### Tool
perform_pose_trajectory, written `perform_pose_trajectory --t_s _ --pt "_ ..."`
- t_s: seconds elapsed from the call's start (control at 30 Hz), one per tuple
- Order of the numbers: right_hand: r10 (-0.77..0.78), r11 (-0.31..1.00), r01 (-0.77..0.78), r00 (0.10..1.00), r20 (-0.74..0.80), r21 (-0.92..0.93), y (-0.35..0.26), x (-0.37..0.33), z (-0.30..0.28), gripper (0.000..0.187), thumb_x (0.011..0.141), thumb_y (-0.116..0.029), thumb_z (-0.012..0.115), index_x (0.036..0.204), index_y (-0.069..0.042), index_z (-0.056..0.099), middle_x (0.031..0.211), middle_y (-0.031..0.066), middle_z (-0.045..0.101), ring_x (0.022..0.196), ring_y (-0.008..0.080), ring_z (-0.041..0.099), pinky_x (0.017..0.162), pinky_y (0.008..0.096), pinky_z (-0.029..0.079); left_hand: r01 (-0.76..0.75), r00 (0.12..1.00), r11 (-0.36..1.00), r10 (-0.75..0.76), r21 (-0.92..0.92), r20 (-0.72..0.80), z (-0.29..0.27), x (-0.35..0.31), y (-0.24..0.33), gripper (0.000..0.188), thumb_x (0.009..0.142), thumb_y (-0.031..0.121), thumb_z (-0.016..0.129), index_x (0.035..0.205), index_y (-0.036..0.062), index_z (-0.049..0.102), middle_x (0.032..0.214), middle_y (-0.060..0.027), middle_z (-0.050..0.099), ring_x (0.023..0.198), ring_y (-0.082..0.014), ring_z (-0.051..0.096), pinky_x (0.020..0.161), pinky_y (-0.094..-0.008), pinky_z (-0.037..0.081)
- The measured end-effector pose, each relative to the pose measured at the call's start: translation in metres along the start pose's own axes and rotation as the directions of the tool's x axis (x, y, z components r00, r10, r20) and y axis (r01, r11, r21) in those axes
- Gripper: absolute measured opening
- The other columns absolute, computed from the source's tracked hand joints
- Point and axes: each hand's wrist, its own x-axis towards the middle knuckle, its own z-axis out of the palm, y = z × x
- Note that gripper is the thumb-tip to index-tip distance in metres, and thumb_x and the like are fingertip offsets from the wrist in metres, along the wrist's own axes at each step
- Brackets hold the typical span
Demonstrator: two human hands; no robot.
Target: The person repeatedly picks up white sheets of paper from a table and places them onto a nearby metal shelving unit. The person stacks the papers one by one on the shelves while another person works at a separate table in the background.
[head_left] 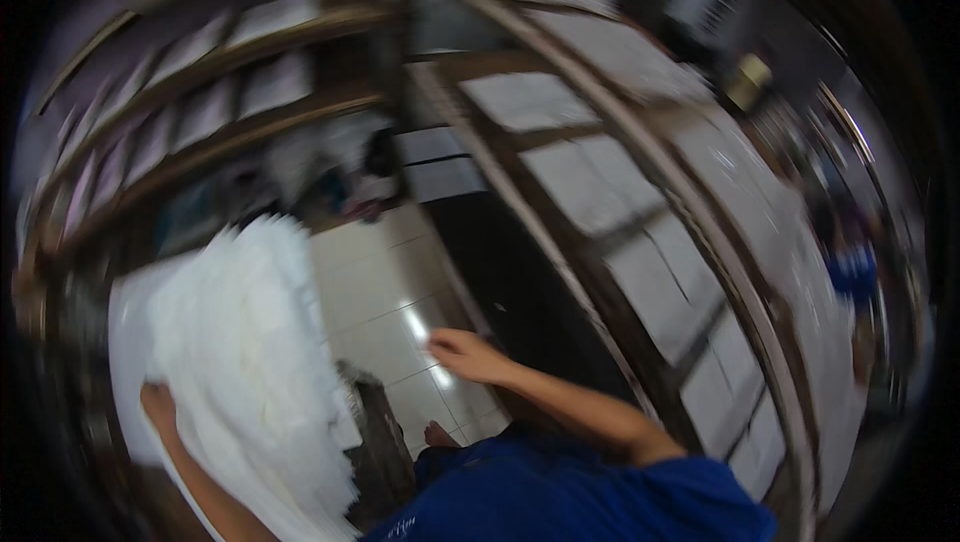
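Note:
A large heap of thin white sheets (240, 332), fanned in overlapping layers with ragged edges, lies to my left on a flat white surface (130, 322). My left hand (157, 407) is at the heap's left edge. Blur hides its fingers, and whether it grips a sheet cannot be made out. Out over the tiled floor, away from the heap, is my right hand (465, 355). Its fingers are loosely curled together, and nothing shows in them.
On my right a long wooden rack (640, 152) carries stacks of white sheets (590, 177) on its levels, above a black panel (510, 272). Wooden shelves (250, 37) with more stacks line the far left. Glossy tiles (375, 277) cover the floor. A person in blue (852, 272) is at far right.

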Motion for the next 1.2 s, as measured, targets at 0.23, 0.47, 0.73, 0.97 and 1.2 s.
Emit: perform_pose_trajectory --t_s 0.23,0.47,0.73,0.97,1.2 --pt "-0.637 0.765 0.644 0.759 0.134 -0.01 -0.185 0.014 -0.014 0.045 0.089 -0.025 0.055 0.126 -0.001 0.044 0.077 0.0223 0.063 0.078 0.0391 0.062 0.07 0.047 0.047 -0.33 0.935 0.818 0.352 -0.471 -0.043 -0.129 -0.135 0.308 0.013 0.091 0.006 0.05 0.087 -0.0059 0.049 0.071 -0.0099 0.05 0.067 -0.0161 0.044 0.063 -0.0295 0.042" --pt "-0.548 0.699 0.535 0.827 0.126 -0.475 -0.229 -0.052 -0.08 0.034 0.083 -0.031 0.053 0.084 -0.003 0.071 0.088 0.0228 0.067 0.086 0.0401 0.065 0.077 0.0471 0.052 -0.486 0.8 0.538 0.591 -0.689 -0.103 -0.187 -0.247 0.465 0.015 0.095 0.008 0.051 0.099 -0.0067 0.055 0.081 -0.004 0.055 0.076 -0.0107 0.048 0.066 -0.023 0.04" --pt "-0.549 0.636 0.28 0.819 -0.167 -0.719 -0.246 -0.305 -0.253 0.034 0.077 -0.016 0.056 0.105 -0.001 0.067 0.102 0.0204 0.067 0.094 0.0328 0.064 0.083 0.0414 0.05 -0.703 0.632 -0.047 0.417 -0.71 -0.653 -0.203 -0.356 0.501 0.028 0.099 0.02 0.046 0.111 -0.0019 0.059 0.07 0.0 0.044 0.063 -0.0081 0.037 0.058 -0.0227 0.029" --pt "-0.067 0.813 -0.5 0.428 -0.901 -0.298 -0.196 -0.671 -0.321 0.039 0.088 -0.026 0.053 0.119 -0.003 0.053 0.087 0.0027 0.053 0.071 0.0118 0.043 0.06 0.0275 0.038 -0.375 0.776 0.216 0.606 -0.901 -0.177 -0.142 -0.454 0.534 0.018 0.096 0.012 0.048 0.097 -0.0007 0.06 0.073 -0.0019 0.05 0.062 -0.0088 0.043 0.055 -0.0235 0.035" --pt "0.193 0.913 -0.36 -0.032 -0.981 0.192 -0.053 -0.9 -0.339 0.035 0.084 -0.016 0.063 0.116 -0.005 0.053 0.078 -0.0002 0.051 0.062 0.0052 0.044 0.051 0.0203 0.033 -0.126 0.629 0.528 0.697 -0.84 0.344 -0.016 -0.538 0.489 0.019 0.092 0.014 0.055 0.085 -0.0034 0.057 0.067 -0.0034 0.054 0.061 -0.0102 0.048 0.055 -0.026 0.039"
